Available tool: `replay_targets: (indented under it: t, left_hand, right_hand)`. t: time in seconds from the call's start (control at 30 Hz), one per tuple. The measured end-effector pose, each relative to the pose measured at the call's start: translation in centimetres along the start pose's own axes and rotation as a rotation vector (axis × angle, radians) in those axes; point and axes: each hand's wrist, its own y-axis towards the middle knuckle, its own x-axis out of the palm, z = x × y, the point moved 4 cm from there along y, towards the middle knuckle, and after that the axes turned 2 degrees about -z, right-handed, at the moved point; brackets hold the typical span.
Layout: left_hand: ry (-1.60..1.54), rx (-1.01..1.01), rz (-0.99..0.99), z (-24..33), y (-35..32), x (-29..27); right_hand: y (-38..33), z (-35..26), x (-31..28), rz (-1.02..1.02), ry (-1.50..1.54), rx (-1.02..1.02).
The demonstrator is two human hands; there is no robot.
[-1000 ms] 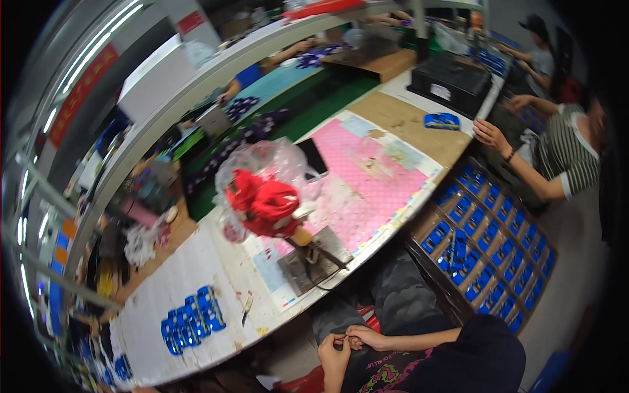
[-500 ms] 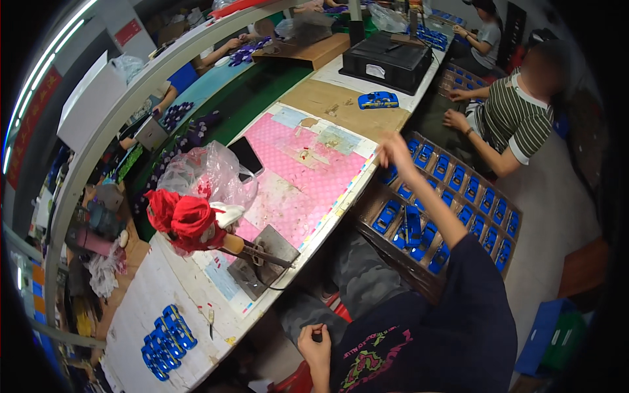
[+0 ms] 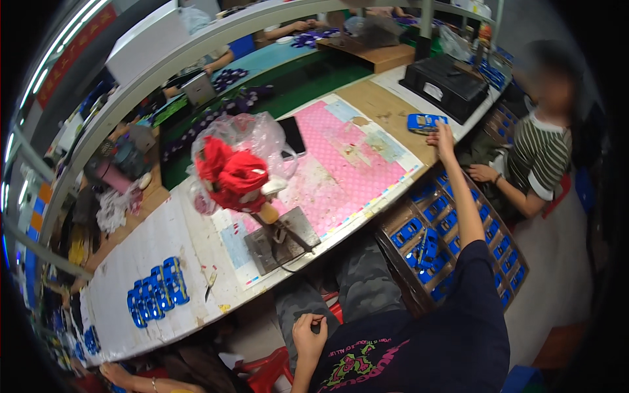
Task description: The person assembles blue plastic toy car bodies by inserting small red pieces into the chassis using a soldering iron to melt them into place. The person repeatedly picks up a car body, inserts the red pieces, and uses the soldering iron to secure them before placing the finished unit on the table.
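Observation:
My right hand point(image 3: 443, 139) is stretched out over the far part of the table, its thumb and fingers closed around the near right end of a blue toy car point(image 3: 421, 122). That car lies flat on brown cardboard, on its own. In my lap, my left hand point(image 3: 310, 333) rests with curled fingers; whatever is in them, if anything, is hidden. Below my right arm stands a divided tray point(image 3: 397, 261) of blue toy cars, a few lying across others. A row of several blue toy cars point(image 3: 157, 292) sits on the table at the left.
A metal stand point(image 3: 282, 241) with a red cloth bundle point(image 3: 230, 171) rises from the table, beside a plastic bag and a phone point(image 3: 292, 136). Beyond the cardboard is a black box point(image 3: 444, 86). A co-worker point(image 3: 544, 150) sits at right; another person's hand point(image 3: 118, 374) shows lower left.
My right hand has moved from above the tray, away from me, to the lone toy car on the cardboard. My left hand stays in my lap. The view has turned left.

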Motion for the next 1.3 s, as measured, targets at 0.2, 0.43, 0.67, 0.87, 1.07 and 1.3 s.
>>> replay_targets:
  t: [0.2,0.43,0.67,0.87,1.07,1.3]
  left_hand:
    - [-0.107,-0.001,-0.074,0.5,0.2,1.3]
    - [-0.399,0.021,-0.218,4.4,1.6,1.1]
    - [-0.877,-0.090,-0.293,8.0,3.7,-2.0]
    - [-0.869,0.034,-0.376,9.2,5.0,-3.3]
    - [-0.546,0.062,-0.433,9.7,5.8,-3.8]
    - [-0.400,0.082,-0.464,9.7,6.3,-4.2]
  right_hand:
    - [-15.5,-6.6,3.3,-0.260,0.725,0.082]
    - [-30.9,-8.6,4.8,-0.880,0.693,0.402]
    - [-37.0,-10.6,6.3,-1.278,0.321,0.181]
    - [-38.0,-11.7,8.5,-1.479,0.154,0.085]
    - [-38.2,-12.4,9.8,-1.538,0.105,0.013]
    - [-38.2,-12.7,10.2,-1.565,0.082,-0.085]
